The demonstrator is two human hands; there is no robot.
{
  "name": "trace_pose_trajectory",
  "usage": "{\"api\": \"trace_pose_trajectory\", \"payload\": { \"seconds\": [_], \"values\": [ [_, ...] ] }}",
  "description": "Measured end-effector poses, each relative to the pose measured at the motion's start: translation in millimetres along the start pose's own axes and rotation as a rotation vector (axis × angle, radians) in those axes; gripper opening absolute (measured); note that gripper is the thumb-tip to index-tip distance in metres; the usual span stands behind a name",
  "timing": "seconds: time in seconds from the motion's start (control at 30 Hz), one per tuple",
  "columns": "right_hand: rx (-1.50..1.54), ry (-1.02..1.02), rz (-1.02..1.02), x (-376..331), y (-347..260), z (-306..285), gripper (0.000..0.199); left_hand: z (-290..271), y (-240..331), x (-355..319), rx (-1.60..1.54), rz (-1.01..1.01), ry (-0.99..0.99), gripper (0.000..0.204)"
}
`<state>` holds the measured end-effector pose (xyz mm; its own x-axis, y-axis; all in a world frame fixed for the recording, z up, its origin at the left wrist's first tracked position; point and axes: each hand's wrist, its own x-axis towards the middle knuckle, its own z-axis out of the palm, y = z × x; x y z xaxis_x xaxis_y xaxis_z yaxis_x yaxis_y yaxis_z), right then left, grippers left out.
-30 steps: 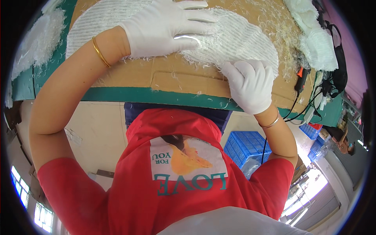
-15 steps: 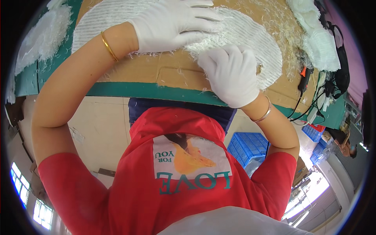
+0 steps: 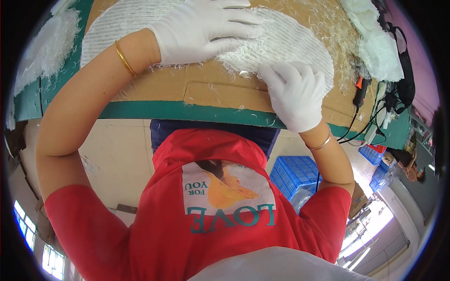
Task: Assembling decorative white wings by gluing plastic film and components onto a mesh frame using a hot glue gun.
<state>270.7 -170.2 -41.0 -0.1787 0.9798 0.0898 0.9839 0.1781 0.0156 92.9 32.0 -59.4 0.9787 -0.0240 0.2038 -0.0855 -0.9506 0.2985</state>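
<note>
A curved piece of white ribbed, shaggy-edged fabric [image 3: 300, 44] lies on a brown cardboard sheet [image 3: 154, 86]. My left hand [image 3: 187, 35], in a white glove, rests flat on the fabric with its fingers spread. My right hand [image 3: 297, 96], gloved the same way, is closed with curled fingers at the fabric's near edge, to the right of the left hand. What it holds, if anything, is hidden by the fingers. A small pale scrap [image 3: 244, 74] shows by the near edge, between the hands.
Loose white fibres [image 3: 344, 42] litter the cardboard. Fluffy white pieces lie at the left [image 3: 49, 51] and right [image 3: 382, 54]. A black-and-orange corded tool [image 3: 360, 93] and cables are at the right. The green table edge [image 3: 187, 110] runs in front of me; a blue crate [image 3: 295, 173] stands below.
My right hand has moved right and slightly nearer to me, uncovering some of the fabric's near edge. My left hand stays spread on the fabric. The whole view has shifted slightly.
</note>
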Motion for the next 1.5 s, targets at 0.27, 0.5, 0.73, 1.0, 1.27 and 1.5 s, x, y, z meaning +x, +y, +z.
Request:
{"api": "trace_pose_trajectory", "payload": {
  "seconds": [0.27,0.5,0.73,1.0,1.27,1.5],
  "values": [
    [0.068,0.121,-0.099,-4.8,10.2,-0.4,0.019,-2.5,-0.7,2.4,0.005,0.008,-0.011,0.043],
    [0.262,0.014,0.017,-0.4,2.6,-24.0,0.051,14.4,-9.6,-4.1,0.186,0.252,0.430,0.045],
    [0.235,-0.100,0.061,0.4,6.6,-18.6,0.055,-21.3,69.2,-28.2,0.328,-0.245,0.060,0.039],
    [0.247,-0.106,0.122,-6.4,1.4,-16.4,0.059,-2.2,94.5,-88.2,0.243,-0.801,0.248,0.040],
    [0.252,0.290,0.600,-28.9,80.0,-29.2,0.040,11.5,102.8,-99.0,0.272,-0.827,0.411,0.043],
    [0.370,0.057,0.963,-34.9,100.5,-14.5,0.052,11.1,119.5,-13.6,0.066,-0.614,0.356,0.045]
  ]
}}
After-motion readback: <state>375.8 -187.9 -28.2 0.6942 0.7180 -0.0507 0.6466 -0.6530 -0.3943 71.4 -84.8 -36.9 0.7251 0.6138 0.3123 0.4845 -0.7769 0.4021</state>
